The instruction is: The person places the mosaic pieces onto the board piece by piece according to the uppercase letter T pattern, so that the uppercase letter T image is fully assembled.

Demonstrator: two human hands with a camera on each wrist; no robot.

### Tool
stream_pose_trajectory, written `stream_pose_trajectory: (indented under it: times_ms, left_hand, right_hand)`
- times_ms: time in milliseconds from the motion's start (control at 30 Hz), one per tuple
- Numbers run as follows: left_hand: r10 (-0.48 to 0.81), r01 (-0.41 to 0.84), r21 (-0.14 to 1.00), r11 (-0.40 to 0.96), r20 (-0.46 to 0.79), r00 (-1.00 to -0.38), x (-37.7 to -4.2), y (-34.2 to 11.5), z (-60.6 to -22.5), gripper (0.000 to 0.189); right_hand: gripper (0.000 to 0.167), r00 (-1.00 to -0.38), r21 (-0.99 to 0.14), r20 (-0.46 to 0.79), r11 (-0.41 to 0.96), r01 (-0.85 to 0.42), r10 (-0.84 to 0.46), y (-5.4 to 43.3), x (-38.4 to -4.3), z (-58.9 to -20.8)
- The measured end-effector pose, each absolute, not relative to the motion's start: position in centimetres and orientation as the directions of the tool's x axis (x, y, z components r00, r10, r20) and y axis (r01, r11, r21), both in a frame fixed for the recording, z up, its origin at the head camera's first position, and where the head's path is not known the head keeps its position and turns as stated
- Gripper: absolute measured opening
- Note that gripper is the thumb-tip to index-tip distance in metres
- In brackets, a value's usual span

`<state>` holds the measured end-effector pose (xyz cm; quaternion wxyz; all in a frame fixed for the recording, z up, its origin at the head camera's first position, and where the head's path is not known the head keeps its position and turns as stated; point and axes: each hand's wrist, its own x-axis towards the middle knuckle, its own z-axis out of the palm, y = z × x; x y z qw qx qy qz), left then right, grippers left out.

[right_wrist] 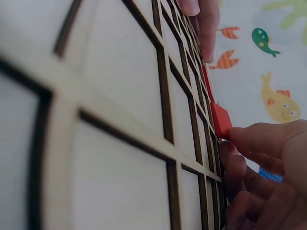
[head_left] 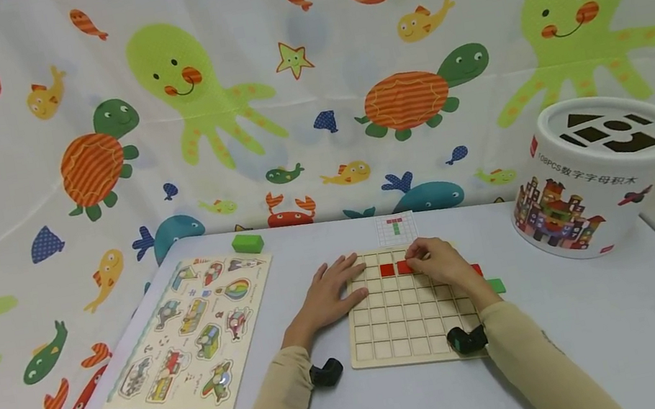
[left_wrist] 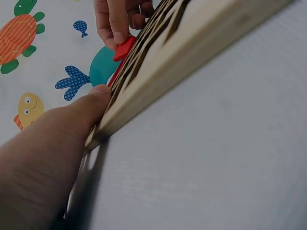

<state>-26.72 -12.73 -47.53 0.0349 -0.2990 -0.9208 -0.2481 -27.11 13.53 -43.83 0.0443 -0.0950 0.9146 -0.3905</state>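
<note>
A wooden grid board [head_left: 389, 331] lies on the table, and one red square tile [head_left: 387, 270] is set in a cell near its far edge. My right hand [head_left: 443, 266] pinches a second red tile [right_wrist: 220, 120] between thumb and finger, tilted over the cell beside the first. The left hand [head_left: 331, 293] rests with extended fingers on the board's far left corner, its thumb [left_wrist: 98, 98] along the edge. Partly hidden by the right forearm, a red piece [head_left: 477, 269] and a green piece [head_left: 496, 286] lie just right of the board.
A small pattern card [head_left: 406, 229] with red and green squares lies behind the board. On the left is a wooden vehicle puzzle [head_left: 192, 331], with a green block [head_left: 247, 243] at its far corner. A white tub [head_left: 599, 178] stands at the back right, before a printed cloth [head_left: 300, 121].
</note>
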Motion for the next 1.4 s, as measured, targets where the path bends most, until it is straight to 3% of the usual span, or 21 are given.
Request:
stream_pose_trajectory:
  times_ms: [233, 600, 967, 1400]
  left_hand:
    - [0.535, 0.566, 0.438, 0.699, 0.204, -0.820, -26.7, -12.7, -47.5, 0.055]
    - [0.535, 0.566, 0.428, 0.704, 0.204, -0.820, -26.8, -12.8, -47.5, 0.055]
    - [0.530, 0.562, 0.429, 0.707, 0.205, -0.823, -26.9, -12.8, -47.8, 0.056]
    - [0.534, 0.571, 0.435, 0.697, 0.217, -0.817, -26.7, -12.7, -47.6, 0.055]
  right_hand:
    - [0.015, -0.969, -0.682, 0.011, 0.707, -0.187, -0.246, 13.2, -27.0, -44.0]
    - [0.021, -0.964, -0.727, -0.008, 0.663, -0.177, -0.266, 13.6, -26.8, -43.7]
    - [0.028, -0.963, -0.780, 0.033, 0.596, -0.192, -0.267, 16.8, -26.1, -43.7]
    - [0.026, -0.980, -0.747, 0.010, 0.650, -0.140, -0.199, 20.9, -25.3, -43.3]
